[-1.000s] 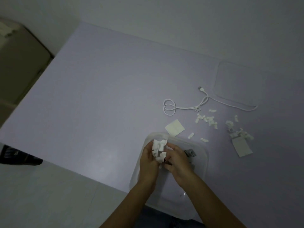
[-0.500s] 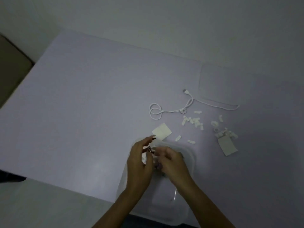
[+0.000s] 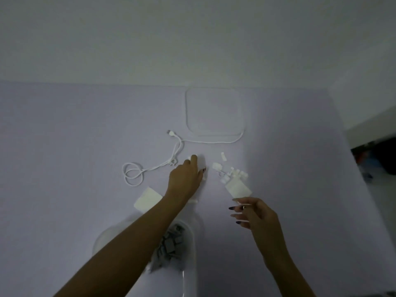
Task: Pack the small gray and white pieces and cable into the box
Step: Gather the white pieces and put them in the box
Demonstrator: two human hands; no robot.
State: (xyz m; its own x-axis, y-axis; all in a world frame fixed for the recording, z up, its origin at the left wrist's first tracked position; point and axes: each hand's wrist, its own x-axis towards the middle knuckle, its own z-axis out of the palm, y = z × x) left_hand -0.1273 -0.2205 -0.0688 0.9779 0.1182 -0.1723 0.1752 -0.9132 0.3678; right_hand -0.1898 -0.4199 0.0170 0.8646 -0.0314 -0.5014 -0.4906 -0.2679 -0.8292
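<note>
Head view: left hand (image 3: pixel 185 176) covers white pieces (image 3: pixel 232 174) beside cable (image 3: pixel 150 167).

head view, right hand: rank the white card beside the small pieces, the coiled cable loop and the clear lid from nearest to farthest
From the right hand:
1. White card, just beyond its fingertips, with small white pieces at its far end.
2. Clear lid, flat at the far side of the table, ahead of the hand.
3. Coiled cable loop, far off to the left, past the left hand.

Cable (image 3: pixel 150 168) left of pieces (image 3: pixel 232 174); lid (image 3: pixel 214 112) behind them; box (image 3: pixel 188 249) nearest, holding blocks (image 3: pixel 170 243).
</note>
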